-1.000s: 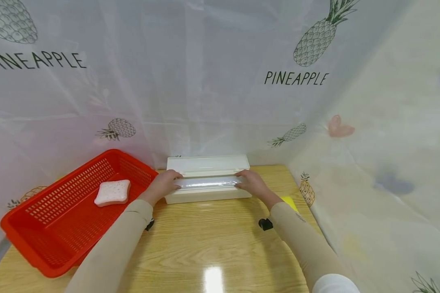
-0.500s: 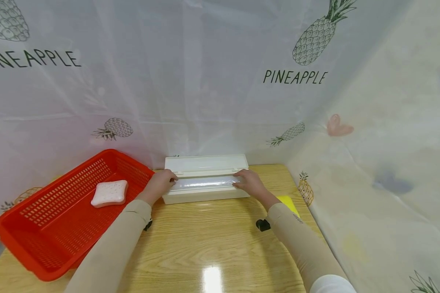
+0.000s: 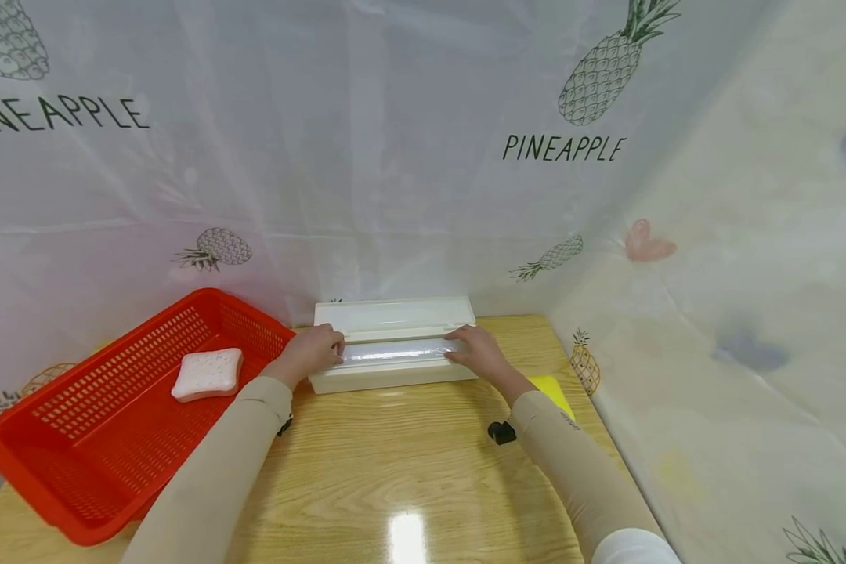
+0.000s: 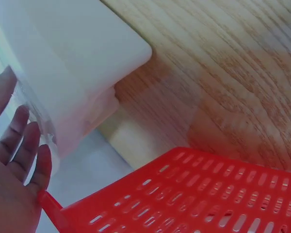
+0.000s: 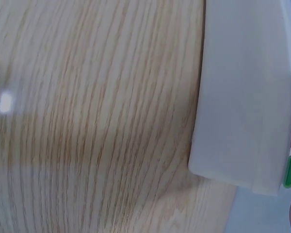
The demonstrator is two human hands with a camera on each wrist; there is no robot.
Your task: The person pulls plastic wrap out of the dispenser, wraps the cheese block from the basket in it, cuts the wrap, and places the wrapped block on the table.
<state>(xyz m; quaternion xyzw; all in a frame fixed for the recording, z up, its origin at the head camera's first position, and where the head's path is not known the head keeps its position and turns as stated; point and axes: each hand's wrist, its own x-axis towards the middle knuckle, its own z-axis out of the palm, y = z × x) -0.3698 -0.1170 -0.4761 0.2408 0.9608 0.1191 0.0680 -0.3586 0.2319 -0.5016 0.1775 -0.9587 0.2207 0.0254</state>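
Pineapple-printed pale sheeting (image 3: pixel 423 172) backs the wooden table (image 3: pixel 395 446); lower left, a red perforated plastic basket (image 3: pixel 123 446) sits just beside the left hand (image 3: pixel 312 350). Mid-frame, an open white oblong box (image 3: pixel 395 379) holds a clear film roll (image 3: pixel 395 352), its long axis running left to right between this hand and the right hand (image 3: pixel 481 352), each equally near. Fingers bend at the roll's ends; whether they grip, I cannot tell. Beyond the tan right sleeve (image 3: pixel 581 462) shows a yellow item (image 3: pixel 553 392); in the basket, a pinkish-white sponge (image 3: pixel 207 373)

Long beige sleeves (image 3: pixel 215 470) are worn, the right one bearing a dark marking (image 3: pixel 570 421)
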